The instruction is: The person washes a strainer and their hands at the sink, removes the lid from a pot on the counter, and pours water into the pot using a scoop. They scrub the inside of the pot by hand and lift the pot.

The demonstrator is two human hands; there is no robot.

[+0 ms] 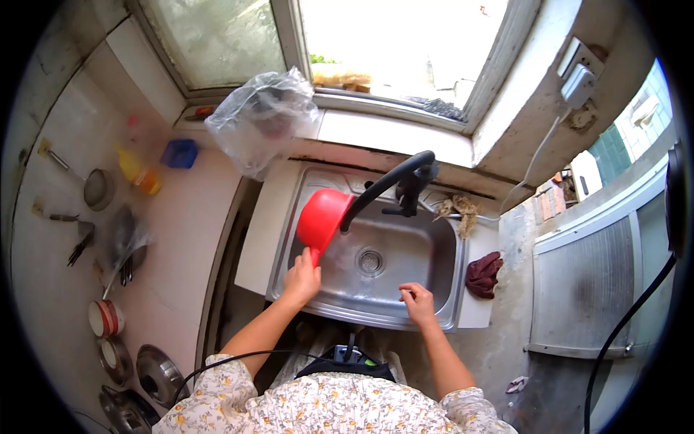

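1. Dipper (pixel 323 219) of red plastic, left of centre, above steel sink (pixel 401 253): likely light, stiff, slippery wet.
2. Handle (pixel 314 255) suits gripping; left hand (pixel 302 281) clasps it.
3. Right hand (pixel 417 302) curls, lower centre; cannot tell if pinching anything.

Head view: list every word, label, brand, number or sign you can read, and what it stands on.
No text can be read.
Red dipper in the left hand: no lettering shows.
Yellow bottle: too blurred to tell any lettering.
White plug adapter: too small to tell any markings.
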